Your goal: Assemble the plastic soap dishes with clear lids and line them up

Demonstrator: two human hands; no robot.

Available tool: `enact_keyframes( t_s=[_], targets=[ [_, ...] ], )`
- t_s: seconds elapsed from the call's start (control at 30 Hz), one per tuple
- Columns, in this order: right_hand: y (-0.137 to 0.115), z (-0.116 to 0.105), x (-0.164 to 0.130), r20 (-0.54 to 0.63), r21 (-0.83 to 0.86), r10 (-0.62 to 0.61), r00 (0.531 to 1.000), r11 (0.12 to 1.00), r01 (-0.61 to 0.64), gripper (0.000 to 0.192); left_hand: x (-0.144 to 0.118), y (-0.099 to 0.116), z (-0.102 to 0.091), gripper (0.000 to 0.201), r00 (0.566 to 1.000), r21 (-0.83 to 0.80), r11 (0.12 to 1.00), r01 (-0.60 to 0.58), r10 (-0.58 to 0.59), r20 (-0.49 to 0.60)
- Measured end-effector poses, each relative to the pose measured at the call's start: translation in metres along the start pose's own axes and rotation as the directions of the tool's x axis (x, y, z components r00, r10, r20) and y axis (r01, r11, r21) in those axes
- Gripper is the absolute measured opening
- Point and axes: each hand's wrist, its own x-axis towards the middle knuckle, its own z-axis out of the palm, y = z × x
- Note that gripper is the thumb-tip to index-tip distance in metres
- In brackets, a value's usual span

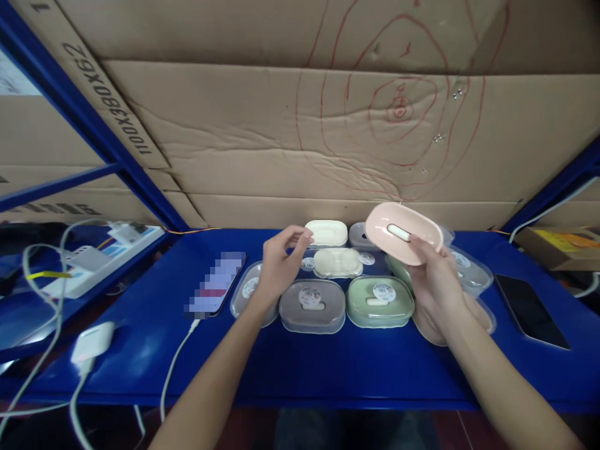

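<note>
In right hand (434,281): pink box (403,232), half-hidden.

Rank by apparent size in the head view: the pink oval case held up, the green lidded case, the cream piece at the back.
1. Pink oval case, held up in the right hand; being raised nearer the camera may flatter it.
2. Green lidded case, close to the pink one in size, so this order is unsure.
3. Cream piece, clearly smallest, though farthest back.

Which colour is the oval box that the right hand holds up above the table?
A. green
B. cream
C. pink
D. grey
C: the right hand holds a pink box raised off the table, while the green box and grey box lie on it.
</note>
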Motion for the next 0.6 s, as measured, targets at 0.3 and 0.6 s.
enact_keyframes(
  t_s=[0.3,0.6],
  targets=[
    [-0.004,0.003,0.002,-0.042,-0.009,0.015,0.999,1.0,-0.015,0.031,-0.005,-0.016,0.001,0.022,0.939,0.462,0.858,-0.225,0.065,0.337],
    [-0.009,0.002,0.002,-0.013,-0.046,-0.05,0.999,0.998,0.049,0.025,0.024,-0.014,0.002,0.044,0.861,0.589,0.772,-0.237,-0.114,0.496]
  ],
)
